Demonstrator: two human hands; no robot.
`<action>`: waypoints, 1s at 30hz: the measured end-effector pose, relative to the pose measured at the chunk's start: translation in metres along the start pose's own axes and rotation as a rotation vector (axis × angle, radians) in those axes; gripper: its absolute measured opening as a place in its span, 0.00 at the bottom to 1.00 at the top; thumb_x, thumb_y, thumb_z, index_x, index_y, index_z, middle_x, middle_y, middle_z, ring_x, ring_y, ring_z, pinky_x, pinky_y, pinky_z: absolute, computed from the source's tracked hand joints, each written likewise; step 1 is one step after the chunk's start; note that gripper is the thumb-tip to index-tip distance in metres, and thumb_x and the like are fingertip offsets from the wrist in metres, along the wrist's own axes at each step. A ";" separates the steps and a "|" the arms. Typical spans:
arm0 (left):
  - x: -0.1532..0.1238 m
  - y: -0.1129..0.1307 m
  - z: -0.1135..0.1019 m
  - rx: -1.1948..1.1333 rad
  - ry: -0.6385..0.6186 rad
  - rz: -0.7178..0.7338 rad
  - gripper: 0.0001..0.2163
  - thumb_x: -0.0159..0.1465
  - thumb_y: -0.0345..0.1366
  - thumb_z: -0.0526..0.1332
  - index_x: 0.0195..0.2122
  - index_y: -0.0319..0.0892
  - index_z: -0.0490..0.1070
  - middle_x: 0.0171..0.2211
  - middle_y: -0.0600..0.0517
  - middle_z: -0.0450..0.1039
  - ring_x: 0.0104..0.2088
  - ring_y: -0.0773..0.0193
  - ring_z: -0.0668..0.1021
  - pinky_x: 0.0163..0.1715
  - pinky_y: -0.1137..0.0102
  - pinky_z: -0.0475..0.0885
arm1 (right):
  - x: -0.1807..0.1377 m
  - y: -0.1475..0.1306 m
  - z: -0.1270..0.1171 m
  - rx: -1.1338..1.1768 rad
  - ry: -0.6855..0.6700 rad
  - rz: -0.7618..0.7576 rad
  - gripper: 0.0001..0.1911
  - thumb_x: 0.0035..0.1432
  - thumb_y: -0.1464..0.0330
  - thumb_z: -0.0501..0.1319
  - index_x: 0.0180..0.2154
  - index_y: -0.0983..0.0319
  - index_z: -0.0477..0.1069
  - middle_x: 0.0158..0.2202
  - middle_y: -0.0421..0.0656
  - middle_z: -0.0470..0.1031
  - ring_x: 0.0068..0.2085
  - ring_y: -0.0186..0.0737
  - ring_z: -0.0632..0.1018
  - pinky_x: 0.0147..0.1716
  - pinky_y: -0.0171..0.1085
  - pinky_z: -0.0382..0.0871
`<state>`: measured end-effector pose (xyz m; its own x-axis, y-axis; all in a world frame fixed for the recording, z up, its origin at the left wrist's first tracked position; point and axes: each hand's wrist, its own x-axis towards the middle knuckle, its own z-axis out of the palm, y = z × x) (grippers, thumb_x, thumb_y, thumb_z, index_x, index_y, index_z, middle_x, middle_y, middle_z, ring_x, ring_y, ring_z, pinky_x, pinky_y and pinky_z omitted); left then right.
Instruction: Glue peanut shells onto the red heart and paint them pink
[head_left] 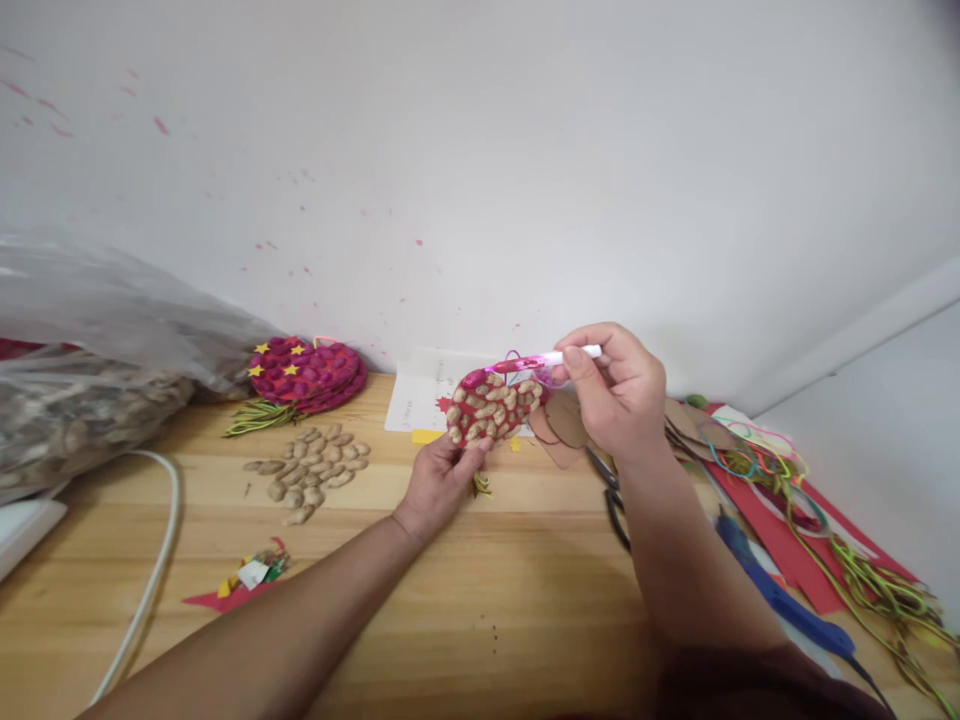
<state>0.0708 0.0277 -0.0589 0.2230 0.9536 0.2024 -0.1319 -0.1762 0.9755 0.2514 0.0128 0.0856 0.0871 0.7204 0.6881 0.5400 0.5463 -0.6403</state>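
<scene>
My left hand grips the lower edge of a red disc covered in peanuts, tilting it up above the table. Most of its peanuts are plain tan; at the upper left they are coloured magenta. In my right hand, thumb and fingers pinch a white marker pen smeared with pink. The pen's tip meets the magenta patch on the disc. A loop of thin cord rises from the disc's top, and a yellow-green tassel hangs below. Loose peanuts lie on the wood to the left.
Magenta peanut discs with yellow stars are stacked by the wall. A plastic bag of peanuts and a white cable occupy the left. Brown card discs, scissors, a blue glue gun and cords lie right.
</scene>
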 end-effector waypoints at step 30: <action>0.000 0.005 -0.003 -0.078 -0.014 -0.115 0.22 0.62 0.57 0.67 0.26 0.41 0.70 0.19 0.56 0.69 0.20 0.69 0.67 0.21 0.73 0.64 | 0.016 0.046 -0.017 -0.208 0.188 0.049 0.12 0.66 0.57 0.62 0.39 0.59 0.75 0.27 0.37 0.77 0.28 0.34 0.77 0.30 0.36 0.68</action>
<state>0.0676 0.0271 -0.0545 0.2546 0.9627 0.0914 -0.1796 -0.0459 0.9827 0.2921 0.0421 0.0736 0.2610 0.6412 0.7216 0.6899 0.3989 -0.6041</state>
